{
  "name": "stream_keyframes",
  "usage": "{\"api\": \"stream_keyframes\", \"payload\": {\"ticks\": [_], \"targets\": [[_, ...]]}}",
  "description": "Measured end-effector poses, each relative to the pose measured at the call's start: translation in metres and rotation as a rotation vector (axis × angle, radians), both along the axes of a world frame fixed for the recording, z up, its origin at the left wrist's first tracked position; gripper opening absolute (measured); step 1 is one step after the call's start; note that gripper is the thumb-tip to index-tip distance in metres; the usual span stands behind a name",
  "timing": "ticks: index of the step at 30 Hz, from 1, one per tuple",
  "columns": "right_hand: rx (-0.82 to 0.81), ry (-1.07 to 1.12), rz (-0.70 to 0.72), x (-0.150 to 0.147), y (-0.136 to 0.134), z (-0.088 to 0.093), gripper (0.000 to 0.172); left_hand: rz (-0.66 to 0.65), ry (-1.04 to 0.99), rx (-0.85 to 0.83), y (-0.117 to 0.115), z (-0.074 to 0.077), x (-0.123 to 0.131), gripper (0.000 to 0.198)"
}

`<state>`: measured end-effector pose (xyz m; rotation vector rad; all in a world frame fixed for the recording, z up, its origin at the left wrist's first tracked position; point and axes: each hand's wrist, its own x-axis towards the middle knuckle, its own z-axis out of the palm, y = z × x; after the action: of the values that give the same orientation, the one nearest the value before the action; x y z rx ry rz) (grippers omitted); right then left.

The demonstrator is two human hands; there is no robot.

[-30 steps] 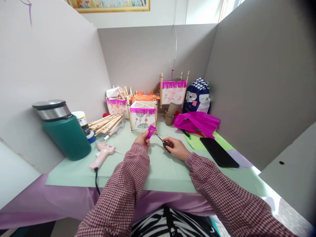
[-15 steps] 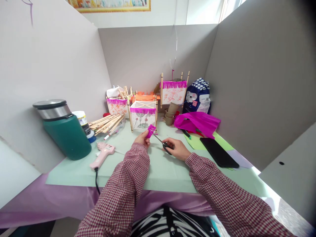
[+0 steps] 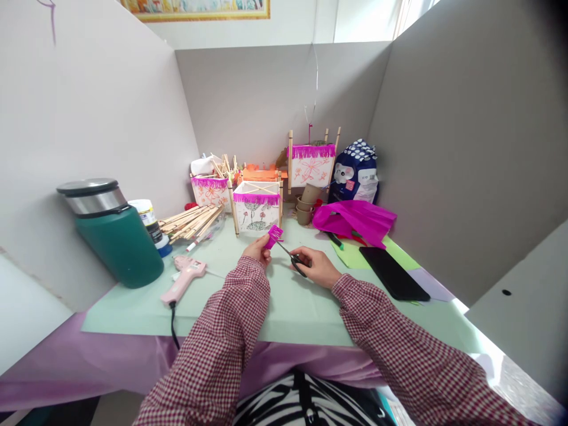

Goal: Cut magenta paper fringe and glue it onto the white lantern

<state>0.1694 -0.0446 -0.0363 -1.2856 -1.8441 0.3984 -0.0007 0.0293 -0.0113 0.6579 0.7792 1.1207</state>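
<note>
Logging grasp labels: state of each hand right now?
Left hand: closed, pinching a small magenta fringed paper piece.
Right hand: closed, holding black-handled metal scissors.

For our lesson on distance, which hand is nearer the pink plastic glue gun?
Left. The left hand is to the right of the pink plastic glue gun; the right hand is farther right.

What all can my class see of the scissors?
The scissors have black, plastic-looking handles and slim, metal-looking blades. The right hand grips the handles, partly hiding them. The blades point forward and left, their tips at the magenta strip in the left hand; whether they touch it or stand open is too small to tell.
</note>
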Motion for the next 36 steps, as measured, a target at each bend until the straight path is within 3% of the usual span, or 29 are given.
{"api": "stream_keyframes", "payload": {"ticks": [17,36], "targets": [[-0.016,-0.010,-0.014,0.0015,0.0006,-0.0006,0.028,-0.011,-0.004,0.027,0.0052,-0.0064,-0.0004,0.028],[-0.021,-0.009,-0.014,0.0023,0.0008,-0.0013,0.028,-0.017,-0.001,0.014,0.0047,-0.0043,0.0000,0.021]]}}
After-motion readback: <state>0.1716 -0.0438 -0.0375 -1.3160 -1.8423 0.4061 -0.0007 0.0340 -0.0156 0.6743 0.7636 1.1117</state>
